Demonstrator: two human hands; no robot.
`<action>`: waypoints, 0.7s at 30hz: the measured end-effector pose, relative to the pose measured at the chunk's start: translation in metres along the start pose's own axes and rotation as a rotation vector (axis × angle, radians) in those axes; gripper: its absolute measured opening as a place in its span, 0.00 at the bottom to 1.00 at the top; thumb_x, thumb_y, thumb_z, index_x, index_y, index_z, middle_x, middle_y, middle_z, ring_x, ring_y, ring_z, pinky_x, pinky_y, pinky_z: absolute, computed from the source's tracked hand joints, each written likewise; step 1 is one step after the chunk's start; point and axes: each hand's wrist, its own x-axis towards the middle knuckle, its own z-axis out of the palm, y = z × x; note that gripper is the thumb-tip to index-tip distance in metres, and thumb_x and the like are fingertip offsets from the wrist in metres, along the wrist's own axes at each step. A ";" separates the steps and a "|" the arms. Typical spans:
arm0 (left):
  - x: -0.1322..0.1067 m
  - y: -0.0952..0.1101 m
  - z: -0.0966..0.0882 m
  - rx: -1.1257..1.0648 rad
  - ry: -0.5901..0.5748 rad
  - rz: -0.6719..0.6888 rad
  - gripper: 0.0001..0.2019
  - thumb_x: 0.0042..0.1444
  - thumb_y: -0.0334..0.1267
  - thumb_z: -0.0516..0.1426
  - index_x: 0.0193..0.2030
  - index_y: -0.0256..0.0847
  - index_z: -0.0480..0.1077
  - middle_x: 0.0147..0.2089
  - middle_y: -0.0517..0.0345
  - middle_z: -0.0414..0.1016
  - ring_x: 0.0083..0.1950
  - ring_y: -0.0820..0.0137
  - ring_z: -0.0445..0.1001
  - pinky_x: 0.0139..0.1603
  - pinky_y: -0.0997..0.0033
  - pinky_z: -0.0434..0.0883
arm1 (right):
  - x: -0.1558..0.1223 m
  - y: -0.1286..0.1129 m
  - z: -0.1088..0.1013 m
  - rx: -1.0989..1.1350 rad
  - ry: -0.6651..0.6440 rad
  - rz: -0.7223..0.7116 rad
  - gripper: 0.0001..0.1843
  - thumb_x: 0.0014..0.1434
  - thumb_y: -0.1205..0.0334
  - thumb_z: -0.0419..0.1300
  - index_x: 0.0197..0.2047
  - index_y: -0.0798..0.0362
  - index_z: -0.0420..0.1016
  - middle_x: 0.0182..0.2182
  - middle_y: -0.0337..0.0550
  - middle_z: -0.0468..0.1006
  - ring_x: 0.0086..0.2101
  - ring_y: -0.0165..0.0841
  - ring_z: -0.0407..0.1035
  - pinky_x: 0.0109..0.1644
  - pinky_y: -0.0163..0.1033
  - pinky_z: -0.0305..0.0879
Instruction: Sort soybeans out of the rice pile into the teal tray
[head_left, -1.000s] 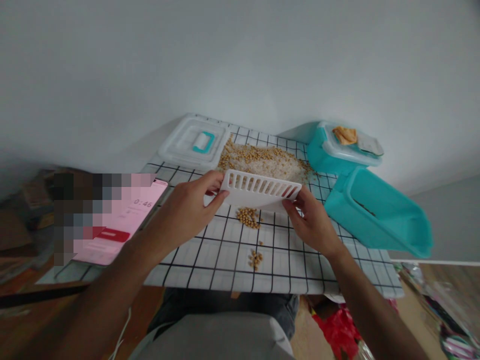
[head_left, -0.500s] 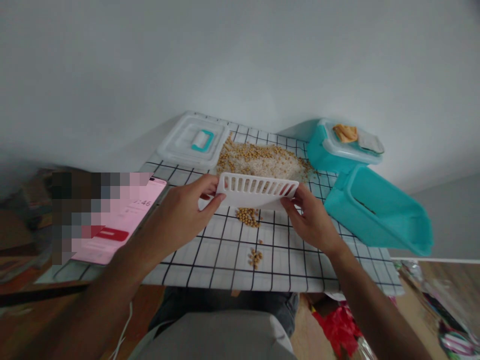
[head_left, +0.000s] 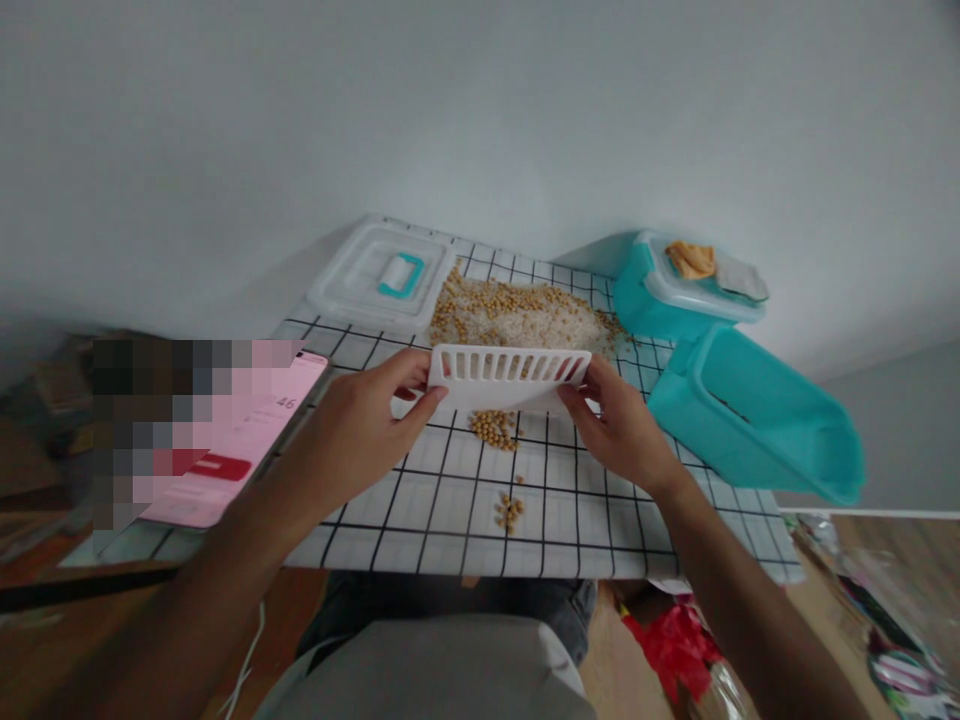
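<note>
Between my hands is a white slotted plastic basket (head_left: 502, 395), tilted with its row of slots uppermost. My left hand (head_left: 382, 405) pinches its left end, thumb on the near face. My right hand (head_left: 611, 415) grips the right end the same way. Just beyond it lies a spread of rice (head_left: 525, 325) mixed with yellow beans, which look like soybeans (head_left: 499, 295). On the near side, a small heap of beans (head_left: 493, 429) sits on the checked cloth, with a smaller cluster (head_left: 510, 513) closer to the table edge. Whatever the basket contains is mostly hidden.
A clear lid with a teal handle (head_left: 371, 275) lies at the back left. On the right stand a lidded teal box (head_left: 649, 300) with folded cloths (head_left: 691, 260) on top and an open teal bin (head_left: 757, 420). A lit phone (head_left: 255, 440) lies left of my left arm.
The basket stays held in both hands, nearly in the same place. The whole view has shifted slightly; the bean heaps look unchanged.
</note>
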 end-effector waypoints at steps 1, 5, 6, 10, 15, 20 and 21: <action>-0.001 0.000 0.000 0.006 0.005 -0.001 0.08 0.65 0.44 0.59 0.49 0.48 0.71 0.47 0.61 0.82 0.47 0.65 0.81 0.47 0.64 0.75 | 0.000 0.001 0.000 0.000 -0.002 0.000 0.11 0.70 0.60 0.55 0.55 0.47 0.70 0.42 0.46 0.77 0.45 0.40 0.74 0.48 0.49 0.74; -0.002 0.002 -0.001 0.012 0.008 -0.013 0.08 0.65 0.43 0.59 0.48 0.47 0.71 0.46 0.60 0.82 0.46 0.65 0.81 0.45 0.65 0.75 | -0.001 0.001 0.002 0.008 -0.007 -0.001 0.13 0.70 0.60 0.54 0.57 0.46 0.69 0.40 0.45 0.76 0.45 0.40 0.74 0.49 0.49 0.74; -0.003 0.002 -0.002 0.008 0.006 -0.018 0.08 0.65 0.44 0.59 0.48 0.47 0.71 0.46 0.60 0.82 0.46 0.64 0.81 0.45 0.65 0.75 | -0.001 0.001 0.002 0.009 -0.010 -0.001 0.13 0.70 0.60 0.54 0.57 0.46 0.69 0.40 0.45 0.76 0.44 0.40 0.74 0.49 0.49 0.74; -0.003 0.003 -0.002 0.008 -0.001 -0.011 0.08 0.64 0.44 0.59 0.48 0.47 0.72 0.47 0.59 0.82 0.46 0.63 0.81 0.44 0.64 0.75 | -0.002 0.000 0.001 0.019 -0.020 0.004 0.13 0.70 0.61 0.54 0.57 0.46 0.70 0.40 0.45 0.76 0.42 0.39 0.74 0.50 0.49 0.74; -0.004 0.003 -0.001 0.012 0.007 0.016 0.07 0.65 0.43 0.59 0.48 0.47 0.71 0.46 0.60 0.82 0.46 0.64 0.81 0.45 0.65 0.75 | -0.004 0.000 0.001 0.040 -0.019 0.005 0.14 0.70 0.61 0.54 0.58 0.45 0.69 0.40 0.45 0.76 0.45 0.40 0.74 0.50 0.49 0.74; -0.004 0.002 -0.001 0.018 0.006 0.005 0.08 0.65 0.45 0.59 0.47 0.47 0.71 0.46 0.59 0.82 0.46 0.64 0.81 0.43 0.65 0.75 | -0.004 0.001 0.003 0.037 -0.013 0.002 0.14 0.70 0.60 0.54 0.57 0.45 0.69 0.40 0.44 0.76 0.45 0.40 0.74 0.51 0.49 0.74; -0.004 0.002 -0.001 0.023 0.009 0.004 0.08 0.65 0.45 0.59 0.47 0.47 0.71 0.46 0.59 0.82 0.46 0.64 0.81 0.44 0.65 0.75 | -0.004 0.001 0.003 0.034 -0.013 0.002 0.14 0.70 0.60 0.54 0.57 0.45 0.69 0.40 0.44 0.76 0.45 0.40 0.74 0.51 0.49 0.74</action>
